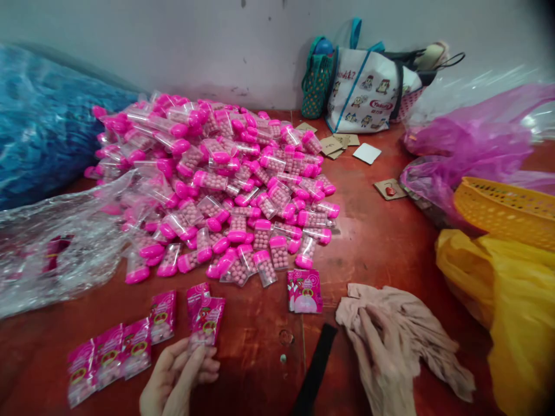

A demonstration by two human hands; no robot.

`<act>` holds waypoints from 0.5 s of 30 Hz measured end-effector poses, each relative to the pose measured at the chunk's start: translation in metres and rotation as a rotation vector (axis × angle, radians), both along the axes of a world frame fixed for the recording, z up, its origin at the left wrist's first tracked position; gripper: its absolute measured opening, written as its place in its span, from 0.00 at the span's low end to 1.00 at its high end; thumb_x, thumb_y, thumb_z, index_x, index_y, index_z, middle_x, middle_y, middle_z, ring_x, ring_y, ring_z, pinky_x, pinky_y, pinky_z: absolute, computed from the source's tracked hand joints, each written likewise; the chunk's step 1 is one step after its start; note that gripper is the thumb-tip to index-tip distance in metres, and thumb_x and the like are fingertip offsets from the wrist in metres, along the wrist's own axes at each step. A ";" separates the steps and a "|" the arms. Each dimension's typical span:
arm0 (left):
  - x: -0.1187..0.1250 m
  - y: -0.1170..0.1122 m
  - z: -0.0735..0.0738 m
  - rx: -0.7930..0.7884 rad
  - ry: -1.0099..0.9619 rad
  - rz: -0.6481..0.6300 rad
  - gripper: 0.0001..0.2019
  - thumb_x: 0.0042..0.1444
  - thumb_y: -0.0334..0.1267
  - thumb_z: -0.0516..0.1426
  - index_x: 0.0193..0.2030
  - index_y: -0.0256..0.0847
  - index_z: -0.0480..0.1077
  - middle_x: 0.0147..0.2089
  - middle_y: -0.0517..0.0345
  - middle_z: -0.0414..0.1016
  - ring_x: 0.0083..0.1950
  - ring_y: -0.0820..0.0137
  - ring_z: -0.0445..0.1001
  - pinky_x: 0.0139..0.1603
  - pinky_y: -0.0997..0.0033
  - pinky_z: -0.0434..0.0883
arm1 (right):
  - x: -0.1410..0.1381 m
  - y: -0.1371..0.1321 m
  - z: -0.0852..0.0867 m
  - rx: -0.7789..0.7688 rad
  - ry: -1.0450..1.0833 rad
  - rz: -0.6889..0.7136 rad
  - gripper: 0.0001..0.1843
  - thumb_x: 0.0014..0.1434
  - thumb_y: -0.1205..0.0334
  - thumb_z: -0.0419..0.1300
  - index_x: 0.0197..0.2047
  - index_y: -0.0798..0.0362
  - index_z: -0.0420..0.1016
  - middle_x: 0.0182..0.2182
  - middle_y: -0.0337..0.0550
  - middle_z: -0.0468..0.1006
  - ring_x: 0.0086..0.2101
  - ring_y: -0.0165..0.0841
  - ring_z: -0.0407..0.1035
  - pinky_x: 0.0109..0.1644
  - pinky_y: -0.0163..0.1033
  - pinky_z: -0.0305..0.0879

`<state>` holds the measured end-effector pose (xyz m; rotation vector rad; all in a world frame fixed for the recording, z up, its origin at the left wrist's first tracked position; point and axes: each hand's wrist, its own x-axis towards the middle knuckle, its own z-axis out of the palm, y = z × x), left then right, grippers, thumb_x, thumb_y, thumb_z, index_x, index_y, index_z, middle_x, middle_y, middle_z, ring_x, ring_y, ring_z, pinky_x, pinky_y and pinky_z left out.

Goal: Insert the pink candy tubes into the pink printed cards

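My left hand [180, 370] pinches a pink printed packet [207, 323] with small pale balls showing through its lower part. Just behind it lies another pink packet [197, 297]. To the left, several like packets [109, 352] lie in a slanting row on the red table. My right hand [384, 352] presses its bunched fingers into a crumpled beige cloth [427, 329]. Between the hands sit a small stack of pink sleeves [307, 292] and a black strip [317, 367]. Beyond them spreads a big heap of clear, pink-capped containers [234, 190] filled with pink balls.
Clear plastic sheeting [65, 248] and a blue bag [47, 127] flank the heap on the left. A yellow basket [511, 211], yellow plastic [520, 312] and purple plastic [481, 133] crowd the right. Cardboard pieces [333, 145], a tote bag [364, 89] and a bottle pouch [315, 86] stand farther back.
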<state>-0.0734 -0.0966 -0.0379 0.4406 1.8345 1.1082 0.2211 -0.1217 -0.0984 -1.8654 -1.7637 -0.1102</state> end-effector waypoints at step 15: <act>-0.016 0.006 -0.019 0.085 0.098 0.141 0.17 0.36 0.34 0.66 0.33 0.37 0.65 0.21 0.62 0.76 0.22 0.70 0.74 0.21 0.77 0.72 | -0.002 0.008 -0.001 0.047 0.163 -0.065 0.08 0.58 0.63 0.54 0.38 0.55 0.72 0.39 0.50 0.72 0.42 0.42 0.64 0.50 0.55 0.58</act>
